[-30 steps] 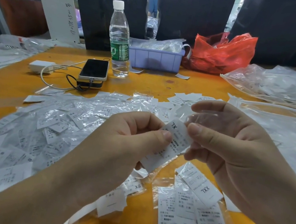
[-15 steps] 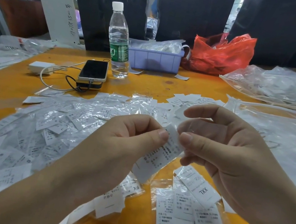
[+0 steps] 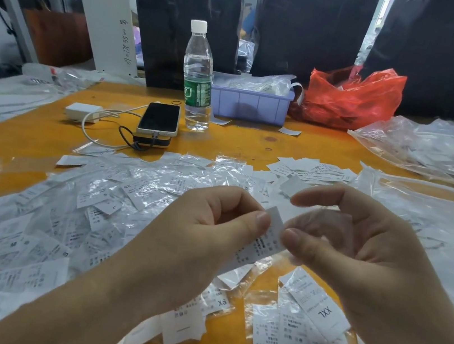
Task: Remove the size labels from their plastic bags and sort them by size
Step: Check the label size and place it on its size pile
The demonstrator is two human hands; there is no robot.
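Held above the orange table (image 3: 32, 143), the left hand (image 3: 197, 244) pinches the upper end of one white size label (image 3: 263, 243) between thumb and curled forefinger, while the right hand (image 3: 355, 250) pinches a small clear plastic bag (image 3: 320, 230), a thin film seen bunched behind its thumb and under its raised forefinger. The label slopes down and leftward from the left-hand pinch, its lower part passing under that hand; whether its far end is still inside the film cannot be told. Judged from its look, the label is a light, soft strip that bends freely and would crease rather than break, so a grip at the bare upper end, close beside the other hand's pinch, seems best. The bag appears thinner still and slick (likely to slip or stretch), and is probably best taken at its open mouth. Below the right-hand grip lie flat labels marked XXL (image 3: 324, 313), M and XS, some in film. Left of the left-hand grip spreads the heap of bagged labels (image 3: 67, 207).
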